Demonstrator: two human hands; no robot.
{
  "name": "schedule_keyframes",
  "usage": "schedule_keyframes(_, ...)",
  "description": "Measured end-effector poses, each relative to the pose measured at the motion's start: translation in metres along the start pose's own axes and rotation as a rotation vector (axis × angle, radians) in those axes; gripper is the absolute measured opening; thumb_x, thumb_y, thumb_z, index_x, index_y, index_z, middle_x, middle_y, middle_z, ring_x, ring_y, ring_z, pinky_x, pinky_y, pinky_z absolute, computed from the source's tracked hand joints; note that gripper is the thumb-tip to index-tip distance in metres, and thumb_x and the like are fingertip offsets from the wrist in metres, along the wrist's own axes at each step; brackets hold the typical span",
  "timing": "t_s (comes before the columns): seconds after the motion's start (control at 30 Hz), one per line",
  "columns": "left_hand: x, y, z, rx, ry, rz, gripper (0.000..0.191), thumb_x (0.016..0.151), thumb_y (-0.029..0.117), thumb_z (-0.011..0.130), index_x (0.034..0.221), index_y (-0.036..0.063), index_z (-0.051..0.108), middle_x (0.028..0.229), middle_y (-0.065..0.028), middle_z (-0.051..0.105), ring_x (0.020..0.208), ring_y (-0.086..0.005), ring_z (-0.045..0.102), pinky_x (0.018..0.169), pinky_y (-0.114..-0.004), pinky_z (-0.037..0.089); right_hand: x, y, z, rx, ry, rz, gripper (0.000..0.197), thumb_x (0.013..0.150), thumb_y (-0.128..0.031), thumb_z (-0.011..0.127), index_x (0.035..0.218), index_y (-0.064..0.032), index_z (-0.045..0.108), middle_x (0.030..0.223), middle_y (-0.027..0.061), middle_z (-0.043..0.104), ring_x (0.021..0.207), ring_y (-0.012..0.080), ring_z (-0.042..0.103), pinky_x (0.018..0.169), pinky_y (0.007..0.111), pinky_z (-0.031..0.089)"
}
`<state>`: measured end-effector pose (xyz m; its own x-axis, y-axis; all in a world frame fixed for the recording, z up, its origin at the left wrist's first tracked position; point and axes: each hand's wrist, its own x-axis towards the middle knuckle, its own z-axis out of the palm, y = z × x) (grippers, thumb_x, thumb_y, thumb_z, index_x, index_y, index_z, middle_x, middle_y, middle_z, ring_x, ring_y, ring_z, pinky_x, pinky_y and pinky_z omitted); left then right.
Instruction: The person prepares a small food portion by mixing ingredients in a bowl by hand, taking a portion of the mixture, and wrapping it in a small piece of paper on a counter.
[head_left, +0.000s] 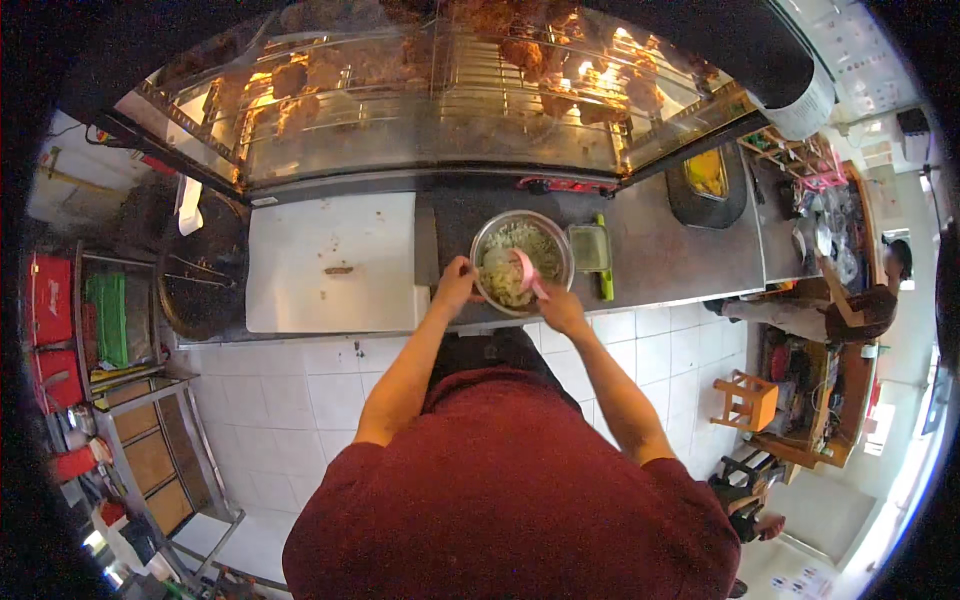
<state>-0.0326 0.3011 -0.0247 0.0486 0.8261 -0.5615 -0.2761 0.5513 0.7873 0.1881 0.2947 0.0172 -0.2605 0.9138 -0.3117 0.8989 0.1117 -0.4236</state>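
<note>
A round metal bowl (563, 238) on the dark counter holds a pale, shredded or chopped food mix (502, 271). At its left rim, my left hand (456, 281) grips the edge with bent fingers. My right hand (561, 309) is closed around the handle of a pink scoop or ladle (527, 271), whose head is down in the mix. Just right of the bowl stands a clear rectangular container (590, 248) with a green clip-like edge (606, 285) beside it. What the container holds cannot be told.
A white cutting board (330, 262) with brown scraps lies to the left, beside a dark round pan (196, 300) with tongs. Behind the counter rises a lit glass food cabinet (435, 142). A yellow-filled tray (706, 174) sits at right. Another person (862, 307) stands at the counter's far right.
</note>
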Motion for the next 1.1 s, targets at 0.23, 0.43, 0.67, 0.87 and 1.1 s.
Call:
schedule_keyframes(0.23,-0.001,-0.025,-0.001,-0.044,-0.005,0.022,0.011,0.083,0.009,0.05,0.086,0.0015,0.043,0.08,-0.0066,0.045,0.07,-0.0181,0.05,0.061,-0.037,0.056,-0.014,-0.015,-0.022,0.194,0.27,0.012,0.044,0.074,-0.016,0.045,0.118,-0.0198,0.049,0.084,0.0208,0.059,0.075,0.0362,0.057,0.068,0.043,0.046)
schedule_keyframes(0.43,-0.011,-0.008,0.003,0.222,-0.005,0.136,0.011,0.083,0.009,0.05,0.088,0.0013,0.044,0.084,-0.008,0.048,0.073,-0.0188,0.053,0.06,-0.039,0.056,-0.024,-0.031,-0.028,-0.169,0.3,-0.007,0.058,0.074,-0.006,0.046,0.127,-0.0273,0.035,0.078,0.0161,0.057,0.061,0.0376,0.056,0.055,0.048,0.044)
schedule_keyframes(0.67,-0.003,-0.016,-0.008,0.125,-0.073,0.046,0.011,0.084,0.01,0.049,0.087,0.0014,0.042,0.082,-0.0065,0.047,0.071,-0.0183,0.055,0.062,-0.036,0.056,-0.012,-0.004,0.002,-0.093,0.112,0.046,0.041,0.076,-0.016,0.049,0.116,-0.0237,0.05,0.095,0.0129,0.06,0.072,0.0352,0.059,0.066,0.043,0.048)
schedule_keyframes(0.87,0.003,-0.028,-0.011,-0.037,-0.042,0.033,0.011,0.083,0.008,0.05,0.083,0.0009,0.042,0.08,-0.0065,0.048,0.069,-0.0178,0.055,0.059,-0.036,0.055,0.008,-0.025,-0.039,-0.076,0.125,0.054,0.045,0.075,-0.016,0.046,0.119,-0.0275,0.046,0.081,0.0197,0.06,0.071,0.0398,0.057,0.065,0.047,0.046)
schedule_keyframes(1.1,-0.005,-0.013,-0.007,0.106,-0.05,0.12,0.011,0.082,0.008,0.051,0.086,0.0003,0.045,0.08,-0.0083,0.051,0.07,-0.0209,0.057,0.057,-0.036,0.055,0.0,-0.025,-0.032,-0.139,0.125,0.056,0.049,0.077,-0.015,0.045,0.123,-0.0303,0.041,0.071,0.0189,0.059,0.066,0.0378,0.058,0.06,0.046,0.047)
